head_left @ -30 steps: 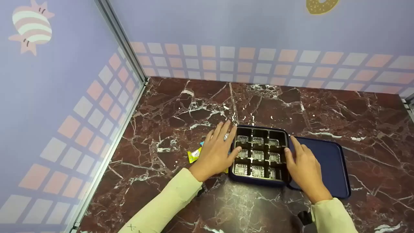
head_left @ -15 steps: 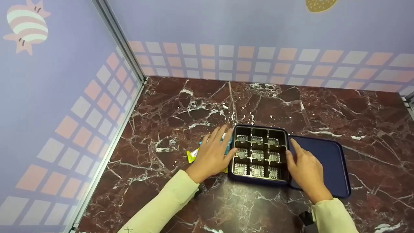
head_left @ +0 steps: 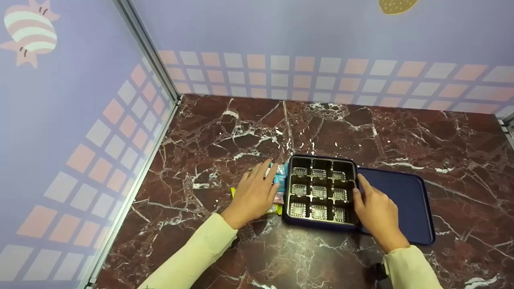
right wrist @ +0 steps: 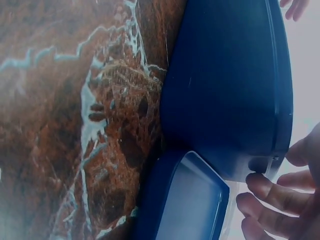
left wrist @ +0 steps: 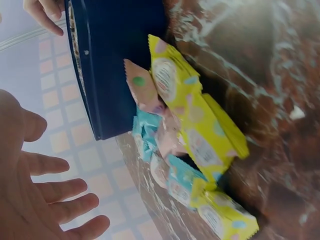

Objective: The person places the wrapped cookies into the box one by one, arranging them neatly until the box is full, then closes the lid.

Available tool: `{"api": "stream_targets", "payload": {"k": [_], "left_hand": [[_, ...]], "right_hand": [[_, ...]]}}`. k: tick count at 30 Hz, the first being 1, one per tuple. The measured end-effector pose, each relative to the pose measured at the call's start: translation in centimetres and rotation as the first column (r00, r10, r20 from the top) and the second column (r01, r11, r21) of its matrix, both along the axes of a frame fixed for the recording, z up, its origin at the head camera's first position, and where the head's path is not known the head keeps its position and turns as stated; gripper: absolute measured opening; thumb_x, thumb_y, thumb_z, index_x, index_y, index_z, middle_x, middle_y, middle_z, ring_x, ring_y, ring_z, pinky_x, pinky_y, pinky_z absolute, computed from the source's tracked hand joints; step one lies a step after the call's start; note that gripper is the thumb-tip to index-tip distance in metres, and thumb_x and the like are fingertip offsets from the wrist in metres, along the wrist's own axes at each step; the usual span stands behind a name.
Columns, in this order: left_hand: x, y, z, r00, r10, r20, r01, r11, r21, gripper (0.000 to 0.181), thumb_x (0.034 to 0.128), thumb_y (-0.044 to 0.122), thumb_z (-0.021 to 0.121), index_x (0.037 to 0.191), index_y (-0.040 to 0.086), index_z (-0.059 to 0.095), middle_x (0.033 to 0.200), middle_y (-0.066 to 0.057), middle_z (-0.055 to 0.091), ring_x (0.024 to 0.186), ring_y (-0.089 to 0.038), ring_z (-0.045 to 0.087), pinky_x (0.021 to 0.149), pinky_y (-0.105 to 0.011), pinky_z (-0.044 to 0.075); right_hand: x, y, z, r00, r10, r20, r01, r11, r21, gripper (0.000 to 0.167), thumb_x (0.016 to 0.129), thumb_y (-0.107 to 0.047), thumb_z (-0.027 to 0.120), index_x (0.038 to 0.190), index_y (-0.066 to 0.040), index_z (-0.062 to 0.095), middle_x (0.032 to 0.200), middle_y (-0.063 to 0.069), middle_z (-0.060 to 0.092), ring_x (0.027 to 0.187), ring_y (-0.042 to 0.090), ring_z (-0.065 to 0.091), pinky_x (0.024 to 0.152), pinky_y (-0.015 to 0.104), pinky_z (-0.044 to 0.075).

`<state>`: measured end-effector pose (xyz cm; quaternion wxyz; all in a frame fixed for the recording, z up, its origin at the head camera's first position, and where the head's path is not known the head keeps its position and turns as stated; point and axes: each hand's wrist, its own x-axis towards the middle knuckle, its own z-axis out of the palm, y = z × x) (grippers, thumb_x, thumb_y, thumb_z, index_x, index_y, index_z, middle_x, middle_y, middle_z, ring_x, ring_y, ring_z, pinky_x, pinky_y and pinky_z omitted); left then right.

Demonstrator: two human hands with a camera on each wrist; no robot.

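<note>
Open navy nine-compartment box [head_left: 321, 226], lying flat, wrapped yellow, pink, blue candies [left wrist: 195, 142] alongside

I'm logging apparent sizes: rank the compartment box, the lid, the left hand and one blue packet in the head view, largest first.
1. Compartment box
2. Lid, judged by its visible part; the right hand covers some
3. Left hand
4. Blue packet

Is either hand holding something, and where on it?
The left hand holds nothing and hovers above the wrapped sweets. The right hand has thumb and finger at the right rim of the box; gripping or merely touching, I can't tell.
</note>
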<state>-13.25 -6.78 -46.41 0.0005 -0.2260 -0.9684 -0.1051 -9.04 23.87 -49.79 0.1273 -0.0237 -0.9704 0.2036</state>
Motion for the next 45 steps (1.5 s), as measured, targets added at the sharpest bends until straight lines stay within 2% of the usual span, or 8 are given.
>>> {"api": "stream_targets", "payload": {"k": [5,11,16,19,24,28,37,45], "left_hand": [[0.1,-0.7,-0.3,1.0,0.024,0.018,-0.024,1.0,0.008,0.054,0.103,0.036,0.034,0.151,0.013,0.031,0.157,-0.011,0.031,0.141,-0.033,0.036,0.111,-0.051,0.035],[0.2,-1.2,-0.7,0.998,0.035,0.046,-0.035,0.999,0.004,0.053,0.1037,0.037,0.031,0.151,0.012,0.032,0.157,-0.012,0.031,0.141,-0.035,0.037,0.11,-0.055,0.036],[0.4,-1.6,-1.0,0.999,0.039,0.03,-0.04,0.999,0.034,0.054,0.102,0.038,0.038,0.148,0.01,0.036,0.152,-0.014,0.038,0.137,-0.034,0.041,0.108,-0.054,0.038],[0.6,-1.9,-1.3,0.999,0.039,0.009,-0.04,0.998,0.053,0.055,0.1003,0.038,0.043,0.146,0.008,0.039,0.145,-0.017,0.045,0.131,-0.034,0.048,0.104,-0.054,0.042],[0.7,-2.5,-1.6,0.999,0.048,-0.003,-0.048,0.998,0.028,0.056,0.0996,0.042,0.044,0.144,0.007,0.042,0.13,-0.016,0.055,0.114,-0.033,0.058,0.092,-0.049,0.05],[0.8,-2.9,-1.8,0.999,0.044,-0.026,-0.044,0.999,0.022,0.055,0.0991,0.042,0.046,0.14,0.006,0.047,0.119,-0.015,0.059,0.102,-0.031,0.063,0.084,-0.046,0.053],[1.4,-3.7,-2.8,0.989,-0.008,-0.146,0.007,1.0,-0.004,0.039,0.0926,0.038,0.06,0.114,0.005,0.061,0.093,-0.008,0.061,0.072,-0.023,0.061,0.062,-0.04,0.052],[1.6,-4.3,-3.0,0.99,-0.057,-0.13,0.049,0.997,-0.062,0.04,0.0849,0.037,0.07,0.109,0.007,0.063,0.09,-0.007,0.061,0.063,-0.021,0.057,0.052,-0.037,0.048]], "right_hand": [[0.0,-0.1,-0.3,1.0,0.007,-0.008,-0.007,1.0,0.001,0.042,0.096,-0.021,0.052,0.136,-0.01,0.054,0.097,0.024,0.069,0.079,0.048,0.064,0.063,0.061,0.047],[0.0,-0.2,-0.7,1.0,-0.002,0.009,0.002,1.0,0.007,0.045,0.095,-0.017,0.052,0.139,-0.01,0.05,0.095,0.026,0.068,0.078,0.048,0.063,0.062,0.062,0.047],[-0.1,-0.3,-0.9,0.999,-0.009,0.035,0.009,1.0,0.009,0.048,0.094,-0.015,0.051,0.141,-0.009,0.047,0.099,0.029,0.067,0.078,0.049,0.063,0.061,0.062,0.047],[0.0,-0.4,-1.0,0.999,-0.012,0.045,0.012,1.0,0.004,0.049,0.095,-0.015,0.05,0.143,-0.008,0.044,0.101,0.03,0.066,0.077,0.05,0.063,0.06,0.062,0.046],[0.0,-0.6,-1.2,0.998,-0.016,0.054,0.016,1.0,-0.002,0.049,0.097,-0.015,0.048,0.145,-0.007,0.041,0.101,0.03,0.066,0.075,0.051,0.062,0.059,0.062,0.046],[0.0,-0.6,-1.4,0.999,-0.021,0.047,0.021,1.0,-0.003,0.047,0.098,-0.016,0.045,0.144,-0.008,0.042,0.097,0.029,0.066,0.072,0.05,0.062,0.057,0.061,0.045],[-0.1,-0.5,-1.5,0.995,-0.047,0.087,0.046,0.999,0.014,0.047,0.1,-0.021,0.041,0.147,-0.014,0.04,0.066,0.025,0.061,0.055,0.044,0.058,0.044,0.053,0.04],[-0.1,-0.5,-1.6,0.991,-0.048,0.124,0.046,0.999,0.02,0.048,0.101,-0.021,0.04,0.149,-0.016,0.036,0.067,0.024,0.061,0.055,0.042,0.058,0.044,0.052,0.04]]}}
